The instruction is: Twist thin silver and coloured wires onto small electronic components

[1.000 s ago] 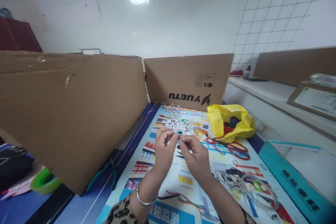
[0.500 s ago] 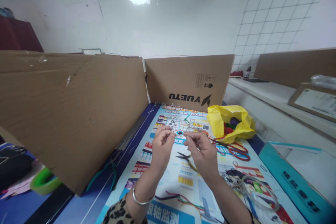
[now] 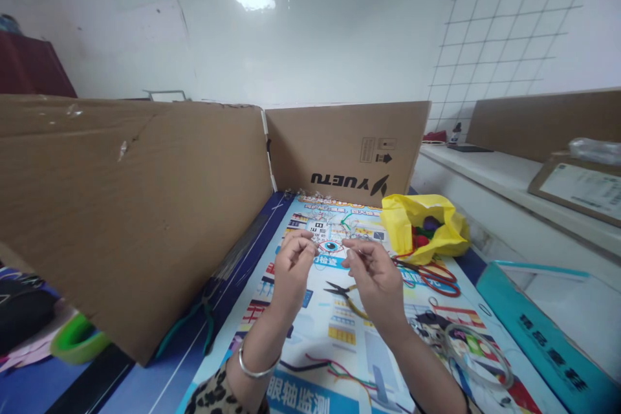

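My left hand (image 3: 292, 265) and my right hand (image 3: 373, 272) are raised above a colourful printed poster (image 3: 339, 336) on the table. Both pinch with thumb and forefinger, a short gap apart. Something very thin, perhaps a wire or thread, seems stretched between the pinches, but I cannot make it out. A silver bangle (image 3: 255, 369) circles my left wrist. Under my right hand lie small yellow-handled pliers (image 3: 347, 294). A tangle of thin clear wire pieces (image 3: 334, 220) lies on the poster just beyond my fingers.
Cardboard walls stand at the left (image 3: 130, 207) and back (image 3: 347, 149). A yellow bag (image 3: 424, 226) holding coloured balls sits right, with red cords (image 3: 431, 275) beside it. A clear tube coil (image 3: 478, 352), green-handled pliers (image 3: 194, 323), loose coloured wires (image 3: 339, 372) and a green tape roll (image 3: 77, 339) lie around.
My hands have drawn apart, the left going left and the right going right, both rising slightly. The yellow-handled pliers under them have come into sight.
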{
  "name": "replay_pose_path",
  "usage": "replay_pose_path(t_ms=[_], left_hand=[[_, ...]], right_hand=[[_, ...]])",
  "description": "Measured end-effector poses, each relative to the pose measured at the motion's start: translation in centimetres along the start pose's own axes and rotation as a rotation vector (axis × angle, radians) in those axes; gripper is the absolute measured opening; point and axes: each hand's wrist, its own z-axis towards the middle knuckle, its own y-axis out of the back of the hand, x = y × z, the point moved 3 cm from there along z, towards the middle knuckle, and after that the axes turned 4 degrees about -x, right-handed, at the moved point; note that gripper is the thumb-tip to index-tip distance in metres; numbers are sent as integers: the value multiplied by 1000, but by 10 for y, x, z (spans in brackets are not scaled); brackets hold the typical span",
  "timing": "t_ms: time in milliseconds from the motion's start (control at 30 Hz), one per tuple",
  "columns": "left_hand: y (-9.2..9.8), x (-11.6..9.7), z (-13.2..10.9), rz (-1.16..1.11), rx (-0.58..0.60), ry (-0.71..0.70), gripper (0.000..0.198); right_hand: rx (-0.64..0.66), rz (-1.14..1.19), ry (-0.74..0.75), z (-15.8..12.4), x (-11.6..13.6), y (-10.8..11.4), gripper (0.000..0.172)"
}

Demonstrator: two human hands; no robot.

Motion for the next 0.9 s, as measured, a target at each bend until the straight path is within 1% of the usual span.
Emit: replay_pose_path(t_ms=[167, 300, 467, 600, 767, 900], left_hand=[[-1, -1, -2, -2, 21, -16, 21], [-2, -5, -4, 27, 25, -37, 22], [-3, -9, -4, 100, 24, -123, 20], [-3, -10, -5, 140, 30, -169, 18], [-4, -9, -6, 130, 27, -151, 17], [-5, -8, -5, 83, 39, -81, 20]], right_hand=[[23, 1, -16, -2, 2, -1, 12], [36, 16, 10, -2, 4, -1, 11], [40, 46, 44, -3, 5, -2, 10], [-9, 62, 60, -4, 7, 0, 9], [-125, 85, 98, -6, 7, 3, 6], [-107, 99, 114, -7, 5, 2, 6]])
